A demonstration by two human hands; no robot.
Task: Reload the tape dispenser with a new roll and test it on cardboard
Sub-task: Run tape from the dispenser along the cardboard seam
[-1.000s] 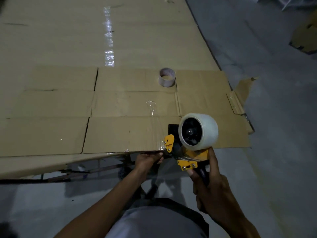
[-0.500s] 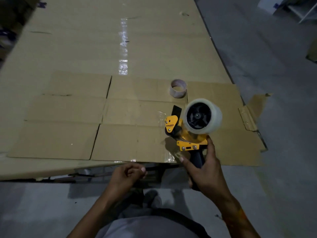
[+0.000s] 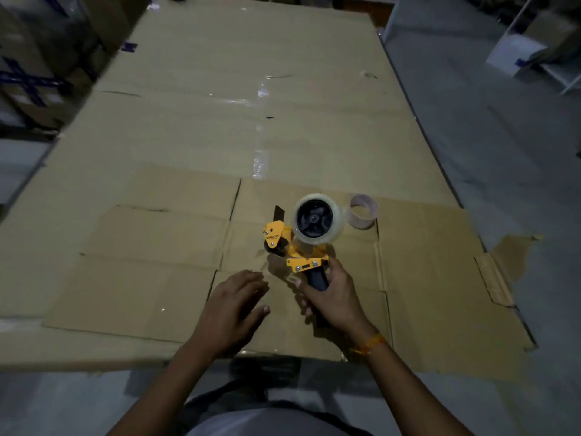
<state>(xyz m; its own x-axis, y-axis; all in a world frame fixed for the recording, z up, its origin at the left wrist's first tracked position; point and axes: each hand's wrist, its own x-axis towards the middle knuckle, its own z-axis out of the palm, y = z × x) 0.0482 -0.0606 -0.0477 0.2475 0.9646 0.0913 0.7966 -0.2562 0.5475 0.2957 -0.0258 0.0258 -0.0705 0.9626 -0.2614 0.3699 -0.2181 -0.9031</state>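
- Head view, centre of the frame: the right hand (image 3: 334,297) has its fingers wrapped closed around the dark handle of the yellow tape dispenser (image 3: 295,243). The dispenser's front end is down near or on the flattened cardboard (image 3: 151,278); whether it actually touches cannot be told.
- The new roll (image 3: 316,222) sits on the dispenser's hub, just above the right hand, and looks full and clear.
- The left hand (image 3: 234,309) is lower centre, fingers spread almost flat and holding nothing, hovering over or resting on the cardboard just left of the dispenser.
- The spent core (image 3: 363,212) stands on the cardboard, right of centre, just behind the new roll.
- Risk: if the tape's free end is not threaded over the roller and held to the cardboard, the pull would lay nothing down. Whether any tape is threaded cannot be made out here.
- Risk: the flattened sheet lies loose on a larger cardboard sheet (image 3: 251,89), so a hard pull towards the bottom of the frame could drag it unless the left hand pins it.
- Risk: the left fingertips are near the dispenser's cutting edge; a slip could nick them.
- Risk: a pull off the near edge may wrap the tape underneath and leave it uncut.
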